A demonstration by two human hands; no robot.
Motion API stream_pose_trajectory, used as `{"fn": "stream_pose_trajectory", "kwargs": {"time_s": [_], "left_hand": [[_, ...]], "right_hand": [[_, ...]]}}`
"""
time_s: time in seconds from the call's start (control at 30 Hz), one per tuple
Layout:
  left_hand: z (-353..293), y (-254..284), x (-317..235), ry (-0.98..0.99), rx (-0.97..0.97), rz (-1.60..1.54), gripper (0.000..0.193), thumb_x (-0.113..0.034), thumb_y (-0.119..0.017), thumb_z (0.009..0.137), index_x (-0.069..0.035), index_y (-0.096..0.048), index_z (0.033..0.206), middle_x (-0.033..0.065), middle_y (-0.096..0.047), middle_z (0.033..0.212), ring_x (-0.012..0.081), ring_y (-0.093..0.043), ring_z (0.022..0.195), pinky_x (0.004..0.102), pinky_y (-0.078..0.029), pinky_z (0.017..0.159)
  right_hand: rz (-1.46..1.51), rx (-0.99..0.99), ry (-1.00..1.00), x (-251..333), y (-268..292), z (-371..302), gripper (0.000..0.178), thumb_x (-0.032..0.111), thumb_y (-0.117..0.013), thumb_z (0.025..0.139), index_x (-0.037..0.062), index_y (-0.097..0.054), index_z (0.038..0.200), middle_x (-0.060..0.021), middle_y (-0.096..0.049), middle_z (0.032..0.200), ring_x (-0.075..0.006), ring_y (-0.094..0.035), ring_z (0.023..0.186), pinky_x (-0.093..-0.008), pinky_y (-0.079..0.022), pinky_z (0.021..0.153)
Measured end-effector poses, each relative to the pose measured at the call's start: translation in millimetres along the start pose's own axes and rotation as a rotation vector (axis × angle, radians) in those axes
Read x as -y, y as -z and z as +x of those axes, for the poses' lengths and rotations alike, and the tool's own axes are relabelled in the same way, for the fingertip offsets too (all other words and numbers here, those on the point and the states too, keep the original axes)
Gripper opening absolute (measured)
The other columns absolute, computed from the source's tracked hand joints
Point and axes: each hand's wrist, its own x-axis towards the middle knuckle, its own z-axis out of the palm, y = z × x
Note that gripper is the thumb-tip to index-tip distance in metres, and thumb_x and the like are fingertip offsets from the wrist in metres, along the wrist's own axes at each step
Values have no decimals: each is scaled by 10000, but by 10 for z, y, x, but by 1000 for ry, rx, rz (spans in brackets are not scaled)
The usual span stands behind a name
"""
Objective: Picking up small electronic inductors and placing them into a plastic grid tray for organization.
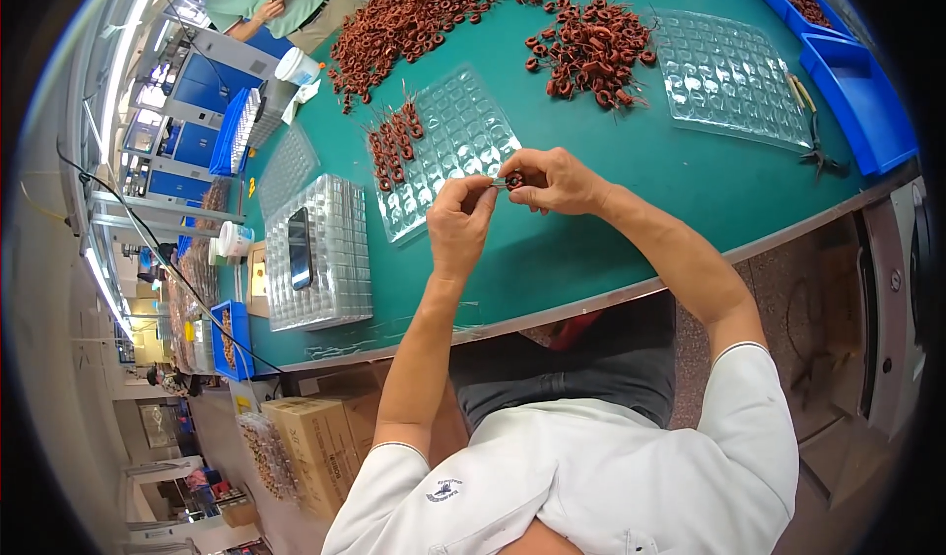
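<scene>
You bring both hands together over the near side of a green desk [690, 193], a single reddish-brown coil [515, 180] held in the air between them, just beyond the near right part of a clear compartmented tray [461, 122]. Your right hand [562, 183] has its fingers clamped on the ring of the coil, while the fingers of your left hand [459, 225] pinch together on its thin wire leads [499, 183]. In the tray, matching coils [394, 148] fill compartments at the upper left, their leads sticking up; the other compartments show bare plastic. Beyond it spreads a large heap of coils [414, 28], with a smaller pile [594, 55] to its right, well apart from your hands. A second clear tray [729, 80] lies farther right, with pliers [816, 146] at its right edge and a blue bin [857, 102] beside them. To your left, a dark phone [300, 248] rests on a stack of clear trays [340, 250]. Across the desk, near a white bucket [296, 65], a person in a green shirt [258, 1] stands with both hands raised close together.
</scene>
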Motion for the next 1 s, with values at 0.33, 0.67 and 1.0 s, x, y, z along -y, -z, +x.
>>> {"fn": "stream_pose_trajectory", "kwargs": {"time_s": [0.33, 0.67, 1.0], "left_hand": [[91, 125, -147, 25, 248, 165, 94, -63, -707, 820, -1, -684, 886, 103, -671, 801, 179, -662, 684, 292, -518, 629], [147, 217, -303, -105, 418, 363, 70, -55, -709, 788, -30, -707, 854, 97, -688, 795, 200, -667, 695, 320, -518, 631], [184, 322, -349, 97, 692, 281, 95, -100, -659, 845, -22, -695, 886, 111, -683, 749, 191, -669, 651, 317, -515, 603]], "right_hand": [[-279, -12, 134, -48, 32, 32, 256, 128, -664, 780, 17, -579, 995, -53, -592, 686, -146, -556, 597, -304, -462, 578], [-195, 111, 30, 1, 52, -7, 252, 169, -651, 757, 12, -587, 944, -53, -595, 720, -156, -551, 638, -310, -465, 620], [-78, 207, -8, 42, 36, -28, 269, 181, -643, 716, 15, -612, 925, -36, -588, 752, -136, -540, 698, -298, -452, 655]]}}
